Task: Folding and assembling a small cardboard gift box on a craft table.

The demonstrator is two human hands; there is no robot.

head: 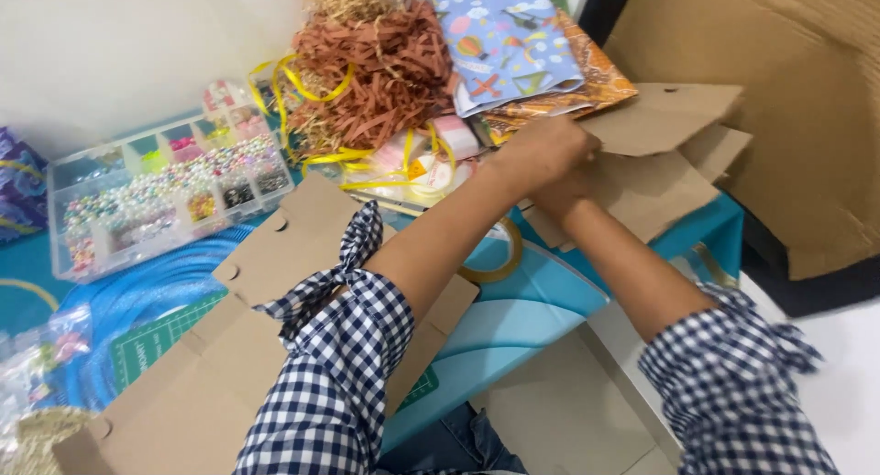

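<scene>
Big brown cardboard box (807,117) at far right, standing beside the bench (513,319), open flap facing in. Flat die-cut cardboard sheet (211,365) across the blue bench top, lower left, partly under the left checked sleeve (339,383). Stack of folded cardboard pieces (660,154) at the bench's right edge, just in front of the big box. Left hand (541,149) on the near edge of the top piece, fingers curled together and clamped on it. Right hand (561,200) just below, mostly hidden behind the left; grip on the lower pieces not readable. Heap of brown paper shreds (376,71) at the back, yellow ribbon (302,85) looped around it. Patterned wrapping paper (509,39) beside the shreds. Clear compartment box of beads (165,195) at left. Roll of tape (500,255) between the forearms.
</scene>
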